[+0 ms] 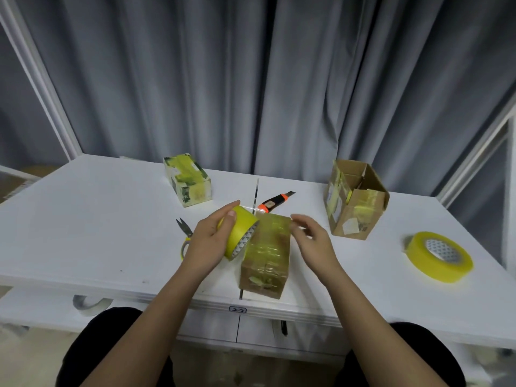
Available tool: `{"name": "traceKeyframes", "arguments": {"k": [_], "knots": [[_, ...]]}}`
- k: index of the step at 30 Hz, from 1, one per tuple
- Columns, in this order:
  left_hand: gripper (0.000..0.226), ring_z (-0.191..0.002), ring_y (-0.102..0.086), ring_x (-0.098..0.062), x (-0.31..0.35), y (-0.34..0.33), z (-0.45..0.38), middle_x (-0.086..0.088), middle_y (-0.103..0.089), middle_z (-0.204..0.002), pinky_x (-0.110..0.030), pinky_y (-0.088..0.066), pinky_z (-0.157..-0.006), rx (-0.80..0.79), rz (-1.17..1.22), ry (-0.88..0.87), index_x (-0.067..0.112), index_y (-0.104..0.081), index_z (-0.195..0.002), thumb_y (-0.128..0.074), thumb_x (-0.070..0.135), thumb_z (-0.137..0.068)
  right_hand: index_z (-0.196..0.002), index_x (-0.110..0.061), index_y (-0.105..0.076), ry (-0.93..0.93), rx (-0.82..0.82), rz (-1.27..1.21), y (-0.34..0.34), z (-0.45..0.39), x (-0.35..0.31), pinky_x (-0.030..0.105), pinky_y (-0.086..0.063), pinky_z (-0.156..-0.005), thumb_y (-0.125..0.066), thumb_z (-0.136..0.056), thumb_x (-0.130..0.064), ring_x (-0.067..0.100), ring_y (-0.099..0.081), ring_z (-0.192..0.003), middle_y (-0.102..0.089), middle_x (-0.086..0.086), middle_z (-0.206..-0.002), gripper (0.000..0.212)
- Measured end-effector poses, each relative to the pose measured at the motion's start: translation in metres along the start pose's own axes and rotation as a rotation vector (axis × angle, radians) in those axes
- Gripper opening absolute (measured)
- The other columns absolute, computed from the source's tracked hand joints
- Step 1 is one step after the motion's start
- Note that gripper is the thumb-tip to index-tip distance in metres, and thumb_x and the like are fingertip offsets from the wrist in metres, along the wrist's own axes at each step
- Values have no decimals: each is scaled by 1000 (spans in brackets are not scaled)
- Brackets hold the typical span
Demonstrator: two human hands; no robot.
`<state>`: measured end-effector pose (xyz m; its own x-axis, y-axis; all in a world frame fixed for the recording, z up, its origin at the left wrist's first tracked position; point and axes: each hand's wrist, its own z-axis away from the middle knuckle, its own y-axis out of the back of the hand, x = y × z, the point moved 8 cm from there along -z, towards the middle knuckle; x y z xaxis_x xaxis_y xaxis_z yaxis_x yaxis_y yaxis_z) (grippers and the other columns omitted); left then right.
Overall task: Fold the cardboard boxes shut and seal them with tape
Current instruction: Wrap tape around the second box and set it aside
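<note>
The left hand (208,241) is curled round a yellow tape roll (240,233), thumb on the outer face, holding it just off the far left corner of the closed brown box (265,255) that lies at the near edge of the worktop (97,233). A thin strand of tape (251,208) runs from the roll across that box's far end toward the right hand (310,236), whose fingertips seem to pinch the free end at the far right corner; motion blur leaves the exact pinch uncertain. Held this way, the roll likely acts as the anchor while the other hand draws the strip taut, so it can be laid flat over the seam.

All places below are given from the brown box. It already carries several glossy yellowish bands, so this looks like a late strip on an almost sealed box.

Boxes number three: this one, a white-and-green box (187,180) far to the left and heavily taped, and an open-flapped cardboard box (354,199) to the far right, not yet folded shut.

Yellow tape rolls number two: the one in hand, and a second roll (438,256) lying flat well to the right.

Cutting tools number two: a utility knife (275,203) with orange trim just beyond, and scissors (184,233) to the left, partly hidden by the left wrist, both within reach for severing the strip.
</note>
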<state>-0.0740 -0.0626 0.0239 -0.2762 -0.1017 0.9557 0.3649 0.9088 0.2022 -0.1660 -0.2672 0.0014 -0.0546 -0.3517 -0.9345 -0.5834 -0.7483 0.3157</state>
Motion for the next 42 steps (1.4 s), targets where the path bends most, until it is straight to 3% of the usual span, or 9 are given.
{"name": "traceKeyframes", "arguments": {"k": [5, 9, 16, 18, 21, 25, 34, 39, 42], "knots": [[27, -91, -49, 28, 14, -2, -8, 33, -57, -100, 5, -33, -75, -42, -86, -74, 34, -63, -119, -46, 26, -98, -101, -30, -70, -134, -290, -307, -40, -24, -33, 32, -49, -94, -69, -79, -52, 7, -64, -103, -70, -12, -105, 32], [28, -96, -46, 29, 16, 1, -16, 35, -55, -103, 6, -30, -78, -61, -142, -91, 36, -62, -120, -48, 28, -98, -91, -16, -74, -35, -205, -275, -45, -41, -53, 34, -53, -91, -79, -74, -29, 15, -68, -89, -73, -1, -88, 22], [28, -65, -59, -31, 14, 4, -38, -8, -64, -69, -23, -46, -58, -79, -225, -67, 47, -58, -120, -43, 40, -97, -81, -22, -66, -11, -50, -189, -30, -69, -64, 20, -54, -67, -63, -91, -20, 13, -63, -83, -65, -4, -90, 10], [27, -69, -33, 1, 19, 2, -42, 14, -36, -68, -27, -47, -69, -90, -210, -110, 46, -58, -119, -44, 36, -98, -92, -26, -66, -70, -203, -140, -37, -72, -60, 26, -55, -80, -62, -90, -38, 14, -64, -95, -66, -5, -102, 13], [30, -103, -42, 5, 26, 0, -47, 24, -53, -99, -10, -42, -69, -84, -220, -160, 30, -61, -125, -47, 30, -98, -104, -25, -68, -112, -413, -50, -55, -67, -52, 33, -54, -88, -66, -82, -51, 13, -65, -95, -70, -5, -101, 34], [28, -70, -58, -1, 22, -2, -53, 6, -66, -75, -8, -38, -63, -98, -250, -154, 35, -59, -123, -46, 31, -98, -87, -15, -74, -34, -265, -118, -52, -72, -57, 43, -55, -89, -73, -83, -20, 20, -66, -83, -72, 2, -84, 7], [34, -97, -55, 3, 17, -7, -73, 18, -63, -112, 5, -35, -74, -105, -275, -126, 37, -55, -126, -52, 43, -92, -70, -25, -74, 48, -85, -79, -41, -89, -69, 28, -56, -62, -76, -80, -17, 13, -64, -69, -71, -4, -72, 13], [47, -89, -68, -18, 23, -17, -79, -5, -74, -86, -39, -49, -93, -292, -83, -11, 17, -60, -102, -42, 58, -90, -56, -33, -67, 123, -6, 62, -33, -113, -93, 10, -44, -61, -78, -78, -19, -7, -59, -59, -65, -22, -57, 28], [24, -92, -68, -8, 35, -33, -68, 4, -73, -96, -16, -50, -80, -527, 89, -27, 12, -59, -110, -45, 27, -98, -53, -33, -65, 138, 5, 88, -30, -127, -109, 11, -42, -62, -77, -78, -16, -12, -58, -58, -62, -27, -54, 32]]}}
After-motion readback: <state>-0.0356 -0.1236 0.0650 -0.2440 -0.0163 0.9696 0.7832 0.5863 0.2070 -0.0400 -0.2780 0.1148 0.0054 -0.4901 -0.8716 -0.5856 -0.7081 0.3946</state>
